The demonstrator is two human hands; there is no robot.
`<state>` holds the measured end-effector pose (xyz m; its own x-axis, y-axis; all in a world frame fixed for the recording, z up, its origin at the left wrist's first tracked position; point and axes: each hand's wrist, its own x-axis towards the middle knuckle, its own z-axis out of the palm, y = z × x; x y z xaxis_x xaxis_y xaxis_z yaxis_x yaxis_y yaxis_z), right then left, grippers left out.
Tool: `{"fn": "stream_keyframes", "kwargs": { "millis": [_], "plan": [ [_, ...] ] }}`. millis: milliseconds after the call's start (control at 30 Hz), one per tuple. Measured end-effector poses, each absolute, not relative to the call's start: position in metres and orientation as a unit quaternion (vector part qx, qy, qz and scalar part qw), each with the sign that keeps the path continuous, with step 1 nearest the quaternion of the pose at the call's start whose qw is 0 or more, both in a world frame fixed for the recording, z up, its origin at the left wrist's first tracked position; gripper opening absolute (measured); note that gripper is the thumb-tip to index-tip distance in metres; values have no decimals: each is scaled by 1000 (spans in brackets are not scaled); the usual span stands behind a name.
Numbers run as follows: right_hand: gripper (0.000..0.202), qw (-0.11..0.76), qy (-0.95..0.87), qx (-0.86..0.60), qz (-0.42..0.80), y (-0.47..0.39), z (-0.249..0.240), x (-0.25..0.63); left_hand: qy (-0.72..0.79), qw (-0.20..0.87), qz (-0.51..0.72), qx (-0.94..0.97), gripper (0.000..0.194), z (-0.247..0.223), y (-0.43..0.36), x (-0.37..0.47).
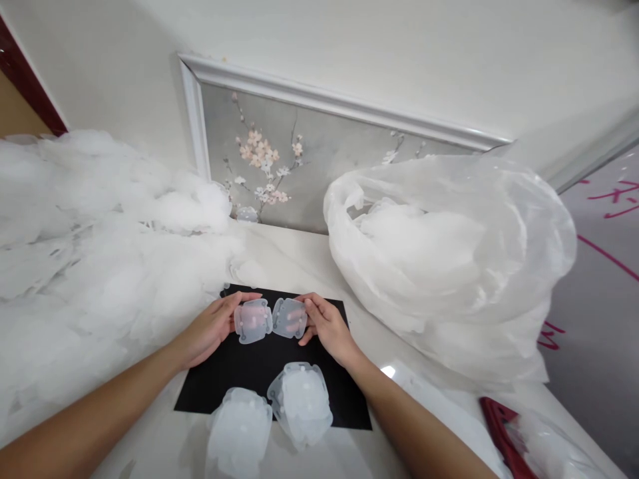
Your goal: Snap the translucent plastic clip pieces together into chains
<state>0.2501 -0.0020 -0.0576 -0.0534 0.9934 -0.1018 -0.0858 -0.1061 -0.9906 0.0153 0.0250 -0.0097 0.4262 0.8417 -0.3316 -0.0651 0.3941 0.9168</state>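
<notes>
My left hand (219, 326) is closed on a translucent plastic piece (253, 321) with notched edges and small round studs. A matching translucent piece (289, 318) is in my right hand (327, 326), pinched at its right side. The two pieces are held side by side, their inner edges very close; whether they touch I cannot tell. Both are above a black mat (269, 369). Nearer to me are two stacks of similar pieces, a left stack (240, 432) and a right stack (302, 402), the right one partly over the mat.
A large heap of translucent pieces (100, 266) covers the left side. At right stands a big clear plastic bag (449, 266) with more pieces inside. A red phone (502, 426) lies at front right beside a small plastic bag (549, 446). Behind is a wall with a framed floral panel (309, 173).
</notes>
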Motion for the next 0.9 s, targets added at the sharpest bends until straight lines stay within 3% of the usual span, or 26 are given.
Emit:
{"fn": "stream_keyframes", "kwargs": {
  "millis": [133,633,900],
  "plan": [
    [39,458,-488,-487,561,-4,-52,252,433,712,312,455,42,-12,26,14],
    [45,420,-513,-476,577,-4,-45,256,419,717,307,464,54,-23,29,8],
    [27,380,-523,-566,511,4,-23,252,400,740,320,435,47,-20,31,9]
  ]
}}
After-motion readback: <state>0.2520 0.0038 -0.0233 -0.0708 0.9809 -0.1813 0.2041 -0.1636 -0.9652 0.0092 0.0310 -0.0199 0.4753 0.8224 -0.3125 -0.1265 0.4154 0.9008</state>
